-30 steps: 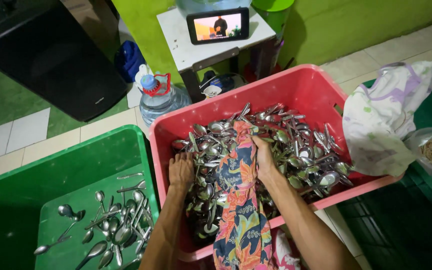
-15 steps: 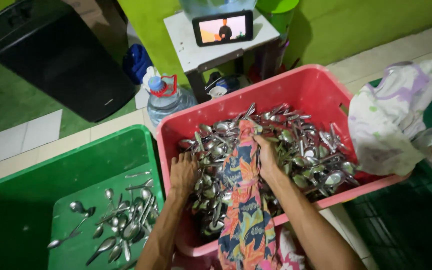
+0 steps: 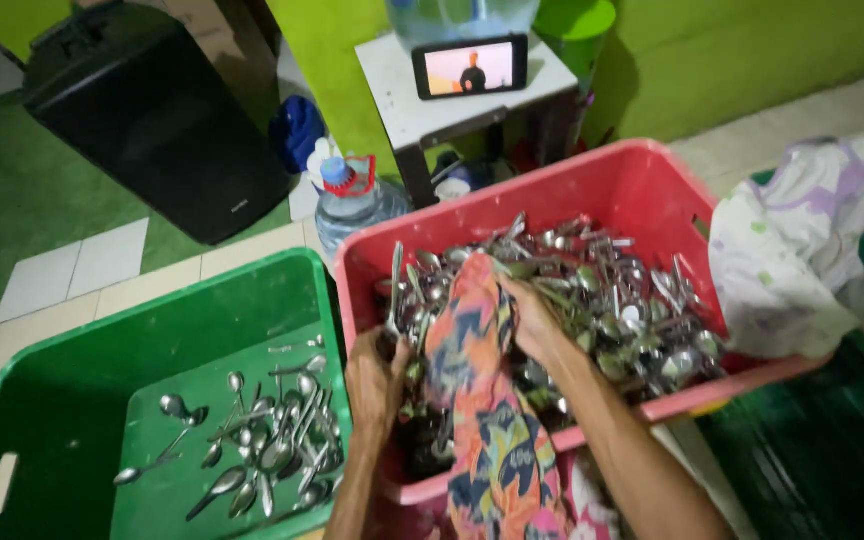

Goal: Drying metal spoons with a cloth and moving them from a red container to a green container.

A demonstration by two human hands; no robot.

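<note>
The left hand [image 3: 377,380] closes around a bunch of shiny metal spoons [image 3: 592,300] inside the red plastic crate [image 3: 592,185]; the right hand [image 3: 530,318] grips a bright patterned cloth [image 3: 482,420], though what lies under it is probably hidden. Rubbing few spoons at once dries them best. A green plastic crate [image 3: 72,400] holding more spoons sits alongside on pale tiled floor [image 3: 82,270].

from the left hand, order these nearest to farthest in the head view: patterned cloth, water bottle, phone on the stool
1. patterned cloth, right beside the left hand, lying over the red crate's near rim.
2. water bottle, on the floor behind the crates.
3. phone, up on the white stool at the back.
</note>
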